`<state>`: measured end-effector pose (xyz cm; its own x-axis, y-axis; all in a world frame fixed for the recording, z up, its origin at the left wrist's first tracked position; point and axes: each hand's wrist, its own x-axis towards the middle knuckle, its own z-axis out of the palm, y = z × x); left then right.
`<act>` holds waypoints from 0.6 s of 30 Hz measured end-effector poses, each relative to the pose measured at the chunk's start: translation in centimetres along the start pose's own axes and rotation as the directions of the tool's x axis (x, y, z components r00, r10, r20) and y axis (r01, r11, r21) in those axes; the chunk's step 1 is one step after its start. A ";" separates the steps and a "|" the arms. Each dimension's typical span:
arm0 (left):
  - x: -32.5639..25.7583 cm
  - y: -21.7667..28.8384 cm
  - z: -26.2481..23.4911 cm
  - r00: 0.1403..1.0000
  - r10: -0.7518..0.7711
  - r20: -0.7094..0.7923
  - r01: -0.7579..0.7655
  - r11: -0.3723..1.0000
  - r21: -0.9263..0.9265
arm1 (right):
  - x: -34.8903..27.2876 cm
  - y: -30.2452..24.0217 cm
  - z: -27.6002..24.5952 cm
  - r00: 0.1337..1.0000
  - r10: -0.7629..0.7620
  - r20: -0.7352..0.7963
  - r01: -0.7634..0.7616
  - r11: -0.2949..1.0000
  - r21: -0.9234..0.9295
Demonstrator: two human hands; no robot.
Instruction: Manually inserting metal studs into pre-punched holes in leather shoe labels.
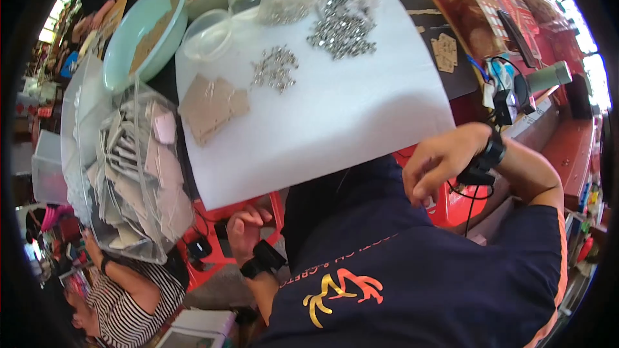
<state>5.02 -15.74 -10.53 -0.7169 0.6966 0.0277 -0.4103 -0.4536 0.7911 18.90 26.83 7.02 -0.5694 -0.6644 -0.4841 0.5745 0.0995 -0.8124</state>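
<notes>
Cardboard pieces (213, 106) lie up-left of both hands | left hand (248, 229) nearer, below desk (335, 116) edge, loosely curled, empty | right hand (442, 158) half-open, empty, at desk's lower-right corner

Left hand (244, 229) hangs low, fingers loosely curled; right hand (442, 158) is raised higher, bent at the wrist, empty.

**What you have, counted**

You have two heaps of small metal parts on the white sheet (335, 122): a large heap (342, 26) and a small heap (275, 67). You have one stack of tan cardboard pieces (211, 107), one green bowl (138, 29), two clear round containers (207, 33), and one clear bag of packets (135, 167). Two other people sit nearby.
</notes>
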 end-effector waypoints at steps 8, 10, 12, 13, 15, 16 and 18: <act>-8.6 -15.4 -11.7 0.659 -0.568 -0.493 0.341 0.810 -0.478 | 4.7 6.5 1.2 0.965 0.180 -0.192 -0.252 0.841 -0.480; -9.6 -16.9 -11.0 0.583 -0.625 -0.519 0.458 0.780 -0.426 | 5.1 6.8 1.0 0.958 0.195 -0.212 -0.271 0.858 -0.435; -9.4 -17.1 -10.1 0.499 -0.674 -0.545 0.570 0.728 -0.380 | 4.8 7.9 0.6 0.921 0.321 -0.222 -0.387 0.826 -0.409; -7.9 -15.8 -8.8 0.473 -0.726 -0.499 0.610 0.679 -0.410 | 4.4 9.1 0.3 0.920 0.331 -0.208 -0.389 0.826 -0.408; -6.1 -13.3 -6.9 0.435 -0.776 -0.457 0.639 0.624 -0.450 | 3.7 11.7 -0.2 0.884 0.416 -0.215 -0.466 0.827 -0.315; -5.5 -12.2 -6.3 0.437 -0.782 -0.444 0.790 0.570 -0.225 | 3.5 12.8 -0.2 0.884 0.423 -0.201 -0.467 0.826 -0.316; -6.1 -12.1 -6.7 0.428 -0.791 -0.438 0.881 0.473 0.005 | 3.4 15.4 -0.2 0.768 0.587 -0.255 -0.638 0.737 -0.225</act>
<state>10.60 -18.27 -24.34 -0.2290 0.4133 -0.8813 -0.8228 0.4016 0.4021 25.68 26.21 -7.18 -0.2498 -0.2635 -0.9318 0.6544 0.6633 -0.3630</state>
